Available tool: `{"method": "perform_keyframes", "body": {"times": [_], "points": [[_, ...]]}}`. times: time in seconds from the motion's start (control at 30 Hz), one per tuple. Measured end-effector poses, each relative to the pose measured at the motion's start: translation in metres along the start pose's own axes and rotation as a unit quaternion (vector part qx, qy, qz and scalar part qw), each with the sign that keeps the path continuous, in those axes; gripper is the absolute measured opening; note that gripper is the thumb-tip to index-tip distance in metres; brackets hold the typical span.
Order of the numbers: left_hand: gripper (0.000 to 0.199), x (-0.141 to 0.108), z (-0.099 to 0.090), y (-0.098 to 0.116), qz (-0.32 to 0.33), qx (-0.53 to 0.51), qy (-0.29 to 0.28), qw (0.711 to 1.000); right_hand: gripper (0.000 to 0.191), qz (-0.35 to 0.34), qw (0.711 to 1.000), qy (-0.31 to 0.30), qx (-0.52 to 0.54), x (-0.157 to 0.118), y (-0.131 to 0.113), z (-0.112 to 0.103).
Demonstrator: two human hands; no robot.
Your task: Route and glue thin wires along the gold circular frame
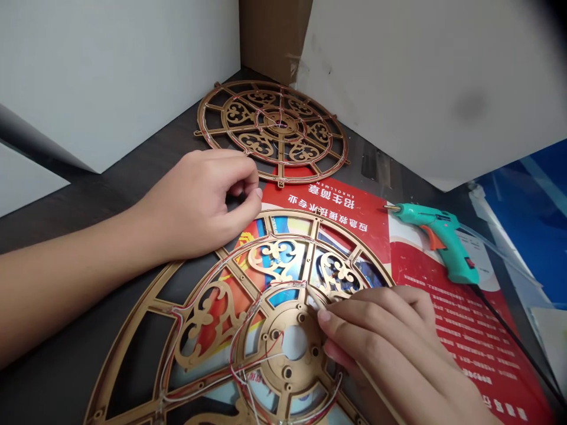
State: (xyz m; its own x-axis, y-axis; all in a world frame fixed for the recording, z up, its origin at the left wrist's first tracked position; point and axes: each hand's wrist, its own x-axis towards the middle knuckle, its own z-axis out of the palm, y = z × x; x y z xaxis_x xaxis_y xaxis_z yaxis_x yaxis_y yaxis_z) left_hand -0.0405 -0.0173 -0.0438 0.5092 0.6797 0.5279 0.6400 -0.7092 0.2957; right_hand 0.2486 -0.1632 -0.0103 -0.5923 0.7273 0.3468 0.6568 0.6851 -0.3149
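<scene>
A round, gold-coloured openwork frame [295, 307] with scroll ornaments lies in front of me, red and white wires [233, 354] running along its rings and spokes. Between the thumb and fingers of my right hand [385, 336] is a thin pale pointed stick, its tip [313, 295] at the wires near the hub. My left hand [212, 200] is over the frame's far left rim with fingers curled and thumb drawn towards the index finger. Whether anything is pinched there I cannot make out. The near edge of the frame is cut off by the picture.
A second wired gold frame [280, 164] lies farther back. At the right, a teal hot glue gun [449, 233] with a black cord rests on red printed sheets [465, 330]. White panels [133, 71] and a brown board [268, 41] stand behind the dark table [57, 189].
</scene>
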Motion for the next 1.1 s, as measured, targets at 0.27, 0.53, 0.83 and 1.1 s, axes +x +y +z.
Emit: {"method": "perform_keyframes", "body": {"times": [0.27, 0.53, 0.83, 1.1], "points": [[0.021, 0.000, -0.003, 0.000, -0.003, 0.001, -0.002, 1.000, 0.018, 0.129, 0.978, 0.075, 0.147, 0.001, 0.001, 0.014], [0.021, 0.001, 0.003, -0.001, -0.001, 0.002, 0.001, 1.000, 0.013, 0.264, 0.922, 0.123, 0.254, 0.000, -0.001, 0.014], [0.022, 0.000, -0.002, 0.000, -0.003, -0.009, -0.006, 1.000, 0.014, 0.239, 0.937, 0.112, 0.228, -0.001, 0.003, 0.015], [0.022, 0.002, -0.004, 0.001, 0.010, -0.004, -0.004, 1.000, 0.022, 0.078, 0.990, 0.032, 0.115, -0.003, -0.002, 0.012]]}}
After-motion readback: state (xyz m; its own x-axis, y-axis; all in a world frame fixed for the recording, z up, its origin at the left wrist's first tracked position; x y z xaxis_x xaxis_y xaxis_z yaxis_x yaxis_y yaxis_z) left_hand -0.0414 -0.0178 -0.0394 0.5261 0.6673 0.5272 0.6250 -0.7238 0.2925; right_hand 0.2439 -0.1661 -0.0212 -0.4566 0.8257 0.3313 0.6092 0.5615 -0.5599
